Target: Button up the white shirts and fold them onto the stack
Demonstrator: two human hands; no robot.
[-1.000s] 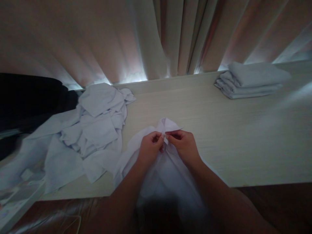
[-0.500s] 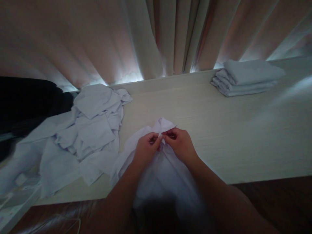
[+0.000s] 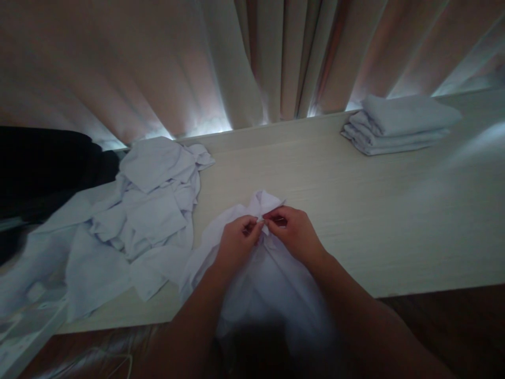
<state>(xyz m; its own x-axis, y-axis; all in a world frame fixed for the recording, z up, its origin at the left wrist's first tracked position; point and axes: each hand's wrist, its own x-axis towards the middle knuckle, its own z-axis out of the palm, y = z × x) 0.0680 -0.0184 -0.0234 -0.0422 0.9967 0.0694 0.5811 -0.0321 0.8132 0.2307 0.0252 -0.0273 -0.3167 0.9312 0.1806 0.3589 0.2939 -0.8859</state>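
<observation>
— Broadly, what's laid out?
— Curtain point(image 3: 244, 58) behind counter point(image 3: 394, 210); loose pile point(image 3: 145, 210) left, folded stack point(image 3: 398, 126) far right.
— And the hands?
— Left hand point(image 3: 236, 245), right hand point(image 3: 295, 234): fingers pinching shirt point(image 3: 260, 279) collar at near edge.

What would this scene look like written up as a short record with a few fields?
Setting: pale wooden table in front of closed curtains, dim light
Left hand: pinches the white shirt near its collar
Right hand: pinches the same shirt, fingertips meeting the left hand's
Shirt position: lies on the near table edge and hangs toward the person
Left of the hands: loose pile of white clothes
Far right: neat stack of folded clothes
Far left: dark object, too dim to identify
</observation>
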